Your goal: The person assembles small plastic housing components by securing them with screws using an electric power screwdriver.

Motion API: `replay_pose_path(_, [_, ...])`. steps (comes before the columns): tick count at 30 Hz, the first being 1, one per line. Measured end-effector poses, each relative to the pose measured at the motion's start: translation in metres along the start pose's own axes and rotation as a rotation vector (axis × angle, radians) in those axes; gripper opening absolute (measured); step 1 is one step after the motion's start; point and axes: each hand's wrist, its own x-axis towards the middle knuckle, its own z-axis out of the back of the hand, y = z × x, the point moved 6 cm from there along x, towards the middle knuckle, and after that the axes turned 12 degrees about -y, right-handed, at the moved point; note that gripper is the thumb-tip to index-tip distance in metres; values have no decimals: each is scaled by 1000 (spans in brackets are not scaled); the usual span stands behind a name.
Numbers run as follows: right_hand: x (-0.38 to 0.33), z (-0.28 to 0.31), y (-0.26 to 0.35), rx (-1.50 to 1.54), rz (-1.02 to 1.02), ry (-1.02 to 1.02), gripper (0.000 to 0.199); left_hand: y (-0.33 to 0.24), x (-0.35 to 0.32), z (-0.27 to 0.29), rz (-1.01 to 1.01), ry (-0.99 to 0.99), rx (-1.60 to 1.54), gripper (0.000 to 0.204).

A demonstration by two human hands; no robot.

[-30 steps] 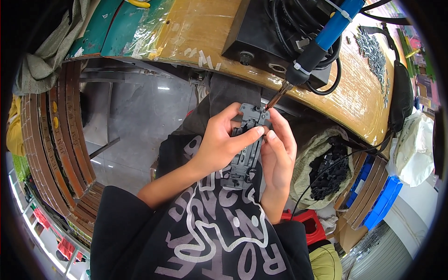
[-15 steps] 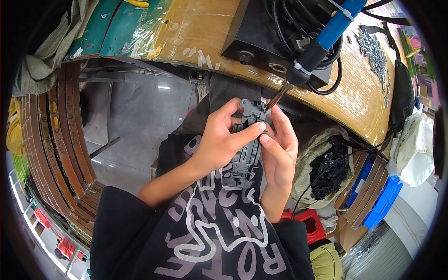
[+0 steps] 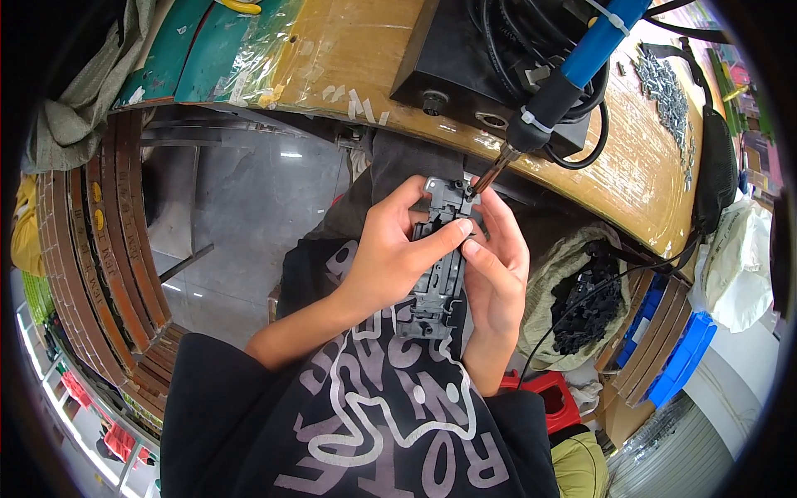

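Note:
Both my hands hold a dark grey moulded plastic part, long and shaped like a toy car's chassis, above my lap. My left hand grips its left side, thumb lying across the top. My right hand closes on its right side with thumb and bent fingers. From the upper right, a blue-and-black tool resembling a soldering iron slants down. Its metal tip meets the part's far right corner, beside my right fingers; whether it touches a small piece there I cannot tell. Fingers under the part are hidden.
A worktable runs ahead, carrying a black box with a knob and looped cables. Small metal pieces lie piled at its right. A sack of black parts stands at my right, near a red stool. Brown boards are stacked left.
The part's near end has dropped slightly toward me and it has tilted a little. My hands keep nearly the same grip, and the tool's tip stays at the far right corner.

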Motion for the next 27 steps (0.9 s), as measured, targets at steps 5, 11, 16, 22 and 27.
replay_pose_path(5, [2, 1, 0, 8, -10, 9, 54, -2, -1, -2, -3, -10, 36, 29])
replay_pose_path(11, [2, 1, -1, 19, -7, 10, 54, -2, -2, -2, -42, -16, 48, 31])
replay_pose_path(16, [-1, 3, -3, 19, -16, -13, 54, 1, -4, 1, 2, -29, 41, 24])
replay_pose_path(22, [-6, 3, -5, 18, -39, -15, 53, 3, -9, 3, 26, -27, 81, 24])
replay_pose_path(27, [-6, 2, -4, 29, -31, -8, 53, 1, -9, 2, 20, -22, 76, 23])
